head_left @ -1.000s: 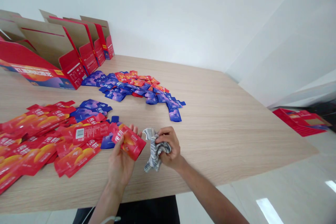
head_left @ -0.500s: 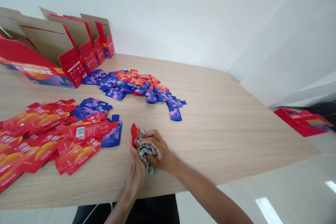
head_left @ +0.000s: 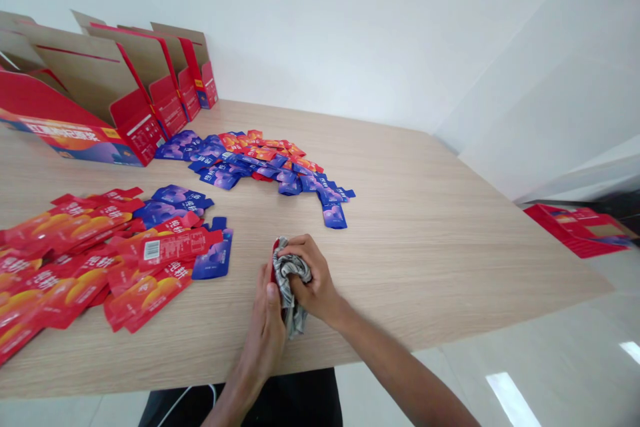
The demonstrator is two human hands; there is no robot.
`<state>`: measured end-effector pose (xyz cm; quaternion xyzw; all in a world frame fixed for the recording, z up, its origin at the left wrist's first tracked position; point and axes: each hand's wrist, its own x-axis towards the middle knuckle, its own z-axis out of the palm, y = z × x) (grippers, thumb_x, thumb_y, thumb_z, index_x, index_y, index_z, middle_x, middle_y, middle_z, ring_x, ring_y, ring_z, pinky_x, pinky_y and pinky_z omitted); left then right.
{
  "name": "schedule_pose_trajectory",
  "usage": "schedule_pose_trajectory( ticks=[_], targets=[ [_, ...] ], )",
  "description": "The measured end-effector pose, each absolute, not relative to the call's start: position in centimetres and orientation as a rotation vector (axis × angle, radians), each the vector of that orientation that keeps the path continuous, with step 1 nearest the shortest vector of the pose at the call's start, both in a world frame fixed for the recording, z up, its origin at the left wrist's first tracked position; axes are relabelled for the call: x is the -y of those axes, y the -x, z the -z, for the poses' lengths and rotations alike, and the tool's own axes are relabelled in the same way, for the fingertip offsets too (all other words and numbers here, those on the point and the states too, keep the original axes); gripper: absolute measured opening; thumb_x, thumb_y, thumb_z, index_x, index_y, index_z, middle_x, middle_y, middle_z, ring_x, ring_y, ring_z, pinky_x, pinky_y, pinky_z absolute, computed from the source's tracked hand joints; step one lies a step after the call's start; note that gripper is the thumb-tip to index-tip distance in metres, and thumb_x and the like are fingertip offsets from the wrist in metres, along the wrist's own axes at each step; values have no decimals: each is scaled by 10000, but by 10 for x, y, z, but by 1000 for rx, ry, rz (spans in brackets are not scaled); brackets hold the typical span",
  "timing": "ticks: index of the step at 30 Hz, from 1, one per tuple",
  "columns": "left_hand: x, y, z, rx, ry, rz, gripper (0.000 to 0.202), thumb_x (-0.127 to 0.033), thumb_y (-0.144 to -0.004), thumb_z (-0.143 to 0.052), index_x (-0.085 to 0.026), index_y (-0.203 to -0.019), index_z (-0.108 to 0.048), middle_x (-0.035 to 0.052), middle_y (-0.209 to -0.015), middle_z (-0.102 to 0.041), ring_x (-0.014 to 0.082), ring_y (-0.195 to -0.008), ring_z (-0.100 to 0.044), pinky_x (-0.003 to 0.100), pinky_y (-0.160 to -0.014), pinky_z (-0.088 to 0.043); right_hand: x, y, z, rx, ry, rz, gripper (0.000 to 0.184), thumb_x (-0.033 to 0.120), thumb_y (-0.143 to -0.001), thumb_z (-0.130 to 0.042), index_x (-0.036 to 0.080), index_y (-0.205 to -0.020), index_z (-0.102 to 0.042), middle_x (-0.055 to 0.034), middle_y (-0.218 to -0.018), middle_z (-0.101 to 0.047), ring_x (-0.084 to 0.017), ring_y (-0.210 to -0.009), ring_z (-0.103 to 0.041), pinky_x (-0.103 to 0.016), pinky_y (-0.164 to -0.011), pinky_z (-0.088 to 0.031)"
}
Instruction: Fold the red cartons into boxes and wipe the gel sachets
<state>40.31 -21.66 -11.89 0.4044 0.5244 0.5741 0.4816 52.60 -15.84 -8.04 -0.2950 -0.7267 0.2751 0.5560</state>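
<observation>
My right hand (head_left: pixel 316 283) is closed around a bunched grey-and-white patterned cloth (head_left: pixel 294 269). The cloth presses against a red pouch (head_left: pixel 274 265), of which only a thin edge shows. Behind that pouch, my left hand (head_left: pixel 267 320) supports it from the left, thumb on the near side. To the left lies a spread of overlapping red pouches (head_left: pixel 85 267) with orange fruit pictures. A blue pouch (head_left: pixel 215 260) sticks out at the right end of that spread. Both hands are just above the near part of the table (head_left: pixel 425 247).
Small blue and red pouches (head_left: pixel 285 177) form a curved heap farther back. Open red cardboard boxes (head_left: pixel 135 127) stand at the back left against the white wall. Another red box (head_left: pixel 575 230) sits beyond the table's right edge.
Both hands have shifted a little to the right with the cloth and red pouch. The pouch's top, which stuck out before, is now mostly covered by the cloth.
</observation>
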Motion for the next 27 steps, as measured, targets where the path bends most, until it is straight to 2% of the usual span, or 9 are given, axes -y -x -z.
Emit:
schedule_pose_trajectory(
  ticks=[2, 5, 9, 13, 19, 23, 27],
  targets=[
    [206, -400, 114, -1352, -854, -1463, 747, -842, -934, -510, -203, -1205, -788, 140, -1301, -767, 337, -1441, -589, 499, -1327, -336, 159, -523, 86, 1792, 649, -707, 401, 74, -826, -584, 233, -1178, -693, -67, -1110, -629, -221, -1044, -654, -359, -932, -593],
    [191, -389, 100, -1420, -657, -1564, 804, -906, -871, -500, -191, -1089, -798, 131, -1157, -806, 348, -1263, -703, 517, -1222, -475, 161, -519, 95, 1931, 570, -811, 406, 79, -838, -630, 220, -1213, -695, -78, -1151, -610, -225, -1091, -643, -359, -975, -594],
    [181, -375, 87, -1403, -495, -1644, 807, -933, -799, -538, -204, -1042, -786, 115, -1120, -811, 331, -1133, -742, 507, -1161, -524, 163, -517, 104, 2072, 465, -883, 410, 98, -892, -678, 215, -1285, -666, -95, -1227, -588, -230, -1182, -621, -368, -1053, -572],
    [192, -385, 92, -1316, -481, -1609, 787, -918, -789, -596, -207, -1065, -789, 123, -1177, -805, 344, -1208, -725, 511, -1210, -489, 163, -518, 105, 2106, 539, -784, 410, 119, -891, -686, 227, -1284, -646, -103, -1241, -585, -251, -1193, -619, -389, -1032, -585],
    [223, -420, 105, -1283, -680, -1517, 783, -868, -888, -569, -219, -1279, -766, 124, -1381, -736, 317, -1468, -570, 459, -1327, -332, 161, -524, 90, 1804, 646, -553, 457, 53, -831, -557, 244, -1238, -639, -81, -1128, -620, -243, -1062, -652, -385, -921, -600],
    [232, -428, 107, -1236, -762, -1446, 797, -863, -923, -518, -240, -1378, -717, 119, -1489, -668, 301, -1492, -536, 452, -1310, -353, 160, -527, 82, 1725, 716, -500, 419, 69, -823, -544, 248, -1185, -656, -69, -1097, -622, -239, -1041, -657, -383, -907, -595],
    [226, -424, 104, -1336, -717, -1465, 857, -909, -886, -506, -224, -1349, -730, 132, -1434, -706, 320, -1490, -540, 462, -1318, -340, 160, -523, 83, 1740, 713, -579, 432, 64, -797, -549, 232, -1177, -665, -72, -1101, -628, -235, -1036, -658, -377, -908, -598]
  ],
)
